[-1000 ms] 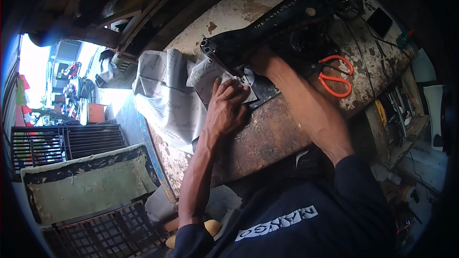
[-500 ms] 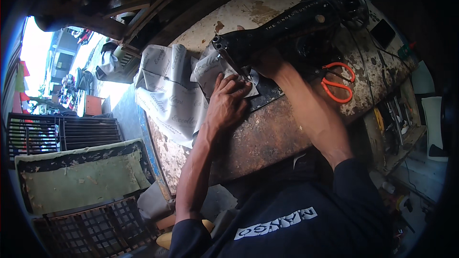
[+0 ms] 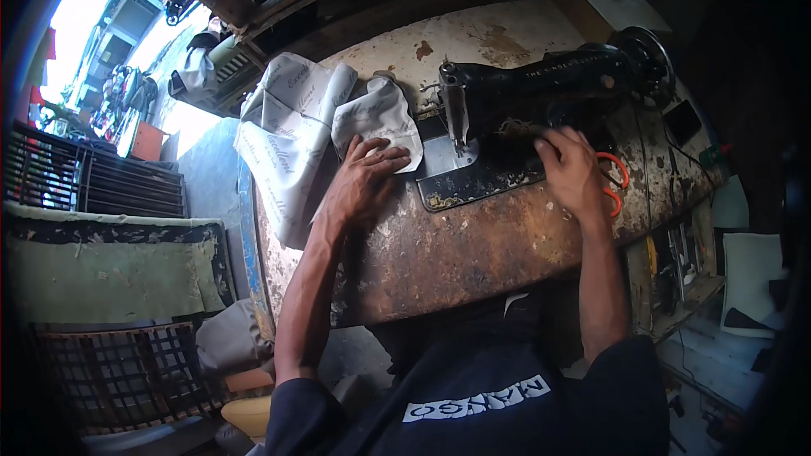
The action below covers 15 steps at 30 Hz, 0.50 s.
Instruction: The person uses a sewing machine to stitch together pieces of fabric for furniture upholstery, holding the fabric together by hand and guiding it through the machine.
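A black sewing machine (image 3: 541, 89) stands on the worn table, its needle area and shiny plate (image 3: 448, 159) uncovered. Left of it lies a small piece of pale printed fabric (image 3: 380, 122), beside a larger draped sheet of the same fabric (image 3: 291, 135). My left hand (image 3: 367, 177) rests on the small piece's near edge, fingers laid out over it. In front of the machine's arm is my right hand (image 3: 574, 173), thumb and fingers apart, with nothing visible in it. Orange-handled scissors (image 3: 621, 171) lie just right of it, partly hidden behind the hand.
The worn tabletop (image 3: 456, 262) has a blue edge at its left. A dark flat object (image 3: 682, 122) lies near the handwheel (image 3: 646, 63). An open drawer (image 3: 684, 262) with tools is at the right. Green padded panel (image 3: 118, 274) and dark grate (image 3: 93, 181) stand left.
The small fabric piece has come out from under the needle and moved left with my left hand. My right hand has drawn back from behind the needle toward the scissors. The view has shifted.
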Available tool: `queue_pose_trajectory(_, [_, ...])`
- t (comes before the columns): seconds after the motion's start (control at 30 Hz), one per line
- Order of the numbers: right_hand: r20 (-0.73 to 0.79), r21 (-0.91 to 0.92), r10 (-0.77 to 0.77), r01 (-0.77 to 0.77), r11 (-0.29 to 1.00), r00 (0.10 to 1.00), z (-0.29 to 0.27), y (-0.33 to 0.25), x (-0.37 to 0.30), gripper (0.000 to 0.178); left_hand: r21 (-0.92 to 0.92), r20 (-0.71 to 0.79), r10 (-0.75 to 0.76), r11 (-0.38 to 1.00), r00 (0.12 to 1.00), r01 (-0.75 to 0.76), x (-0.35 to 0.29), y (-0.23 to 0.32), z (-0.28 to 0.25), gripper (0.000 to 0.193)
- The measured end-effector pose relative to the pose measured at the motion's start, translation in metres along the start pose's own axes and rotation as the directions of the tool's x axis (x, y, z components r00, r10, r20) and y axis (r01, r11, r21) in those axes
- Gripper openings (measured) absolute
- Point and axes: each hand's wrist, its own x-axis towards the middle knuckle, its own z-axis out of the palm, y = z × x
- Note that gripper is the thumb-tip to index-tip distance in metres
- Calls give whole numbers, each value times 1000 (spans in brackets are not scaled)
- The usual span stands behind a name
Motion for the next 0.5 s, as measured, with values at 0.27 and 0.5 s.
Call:
queue_pose_trajectory(0.27, [151, -420, -4, 67, 905, 989, -40, 44, -52, 63, -140, -264, -355, 934, 897, 328, -109, -55, -26, 28])
queue_pose_trajectory(0.5, [134, -427, 165, -94, 900, 977, -43, 47, -52, 70, -55, -441, -321, 942, 839, 331, -112, -33, 4, 30])
